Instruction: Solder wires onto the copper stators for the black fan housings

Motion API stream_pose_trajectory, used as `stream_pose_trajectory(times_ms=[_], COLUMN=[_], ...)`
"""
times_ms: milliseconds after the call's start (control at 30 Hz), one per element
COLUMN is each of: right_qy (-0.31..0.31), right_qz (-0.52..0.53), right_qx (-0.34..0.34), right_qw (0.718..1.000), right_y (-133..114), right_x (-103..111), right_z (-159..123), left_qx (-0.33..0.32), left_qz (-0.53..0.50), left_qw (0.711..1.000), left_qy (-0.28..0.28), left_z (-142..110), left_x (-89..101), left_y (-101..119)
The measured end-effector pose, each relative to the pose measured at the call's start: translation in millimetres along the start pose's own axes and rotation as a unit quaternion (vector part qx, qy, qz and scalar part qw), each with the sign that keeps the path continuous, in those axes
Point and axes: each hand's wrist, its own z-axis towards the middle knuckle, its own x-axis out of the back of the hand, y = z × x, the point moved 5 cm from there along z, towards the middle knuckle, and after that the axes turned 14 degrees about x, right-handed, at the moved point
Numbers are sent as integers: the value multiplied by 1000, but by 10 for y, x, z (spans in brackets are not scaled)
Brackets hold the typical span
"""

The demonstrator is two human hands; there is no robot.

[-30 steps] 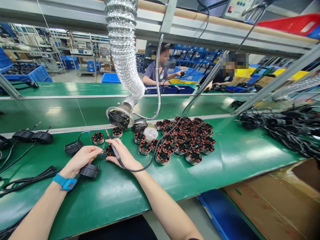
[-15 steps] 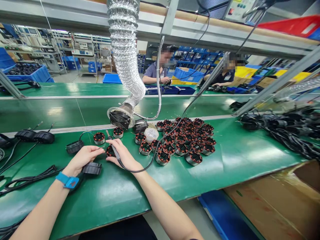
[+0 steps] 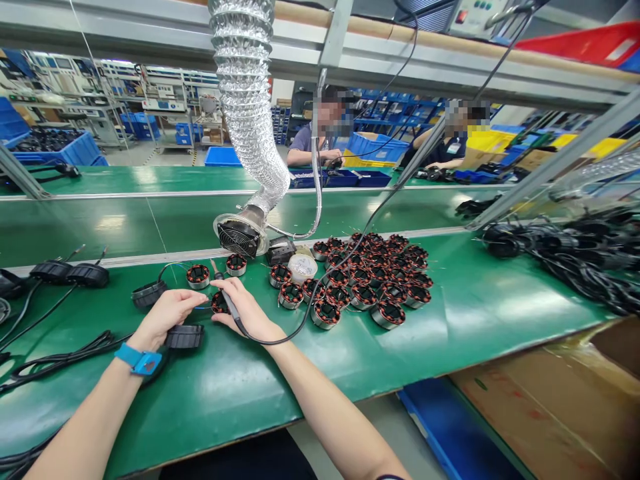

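Though both forearms reach in from the near edge of the green worktop [image 3: 250, 393], the hands stay a little apart, with a small wound motor stator [image 3: 221, 303] sitting on the worktop between them. The right hand [image 3: 246, 312] grips a slim soldering iron [image 3: 229, 301], its tip pointing up and away past the stator and its black cord curving off over the pile to the right. The left hand [image 3: 167, 312] stretches its fingers [image 3: 197, 298] toward the stator; whether they pinch a thin wire there or only touch it is too small to tell. A blue wrist strap [image 3: 137, 361] circles the left wrist.

Just behind the hands stand two more stators [image 3: 198, 276], and a black ring housing [image 3: 149, 294] lies left of them, with a second housing [image 3: 185, 337] under the left hand. A large heap of stators [image 3: 370, 280] covers the worktop's middle, beside a round white tub [image 3: 303, 268]. A fan-fronted extractor hood [image 3: 239, 239] on a silver duct [image 3: 245, 100] hangs over the far edge. Coiled black cables [image 3: 575, 260] fill the right end, and two co-workers [image 3: 330, 127] sit at a farther bench.
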Motion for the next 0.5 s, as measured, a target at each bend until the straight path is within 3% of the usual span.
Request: stream_pose_trajectory(times_ms=[300,500], right_qy=[6,19], right_qz=[3,-12], right_qx=[-1,-6], right_qw=[1000,1000], right_y=[6,82], right_x=[-13,-105], right_z=[-14,-10], left_qx=[-12,-45], left_qz=[-14,-21], left_qw=[1000,998], left_qy=[-12,37], left_z=[-1,22], left_x=[12,103], left_y=[-17,-7])
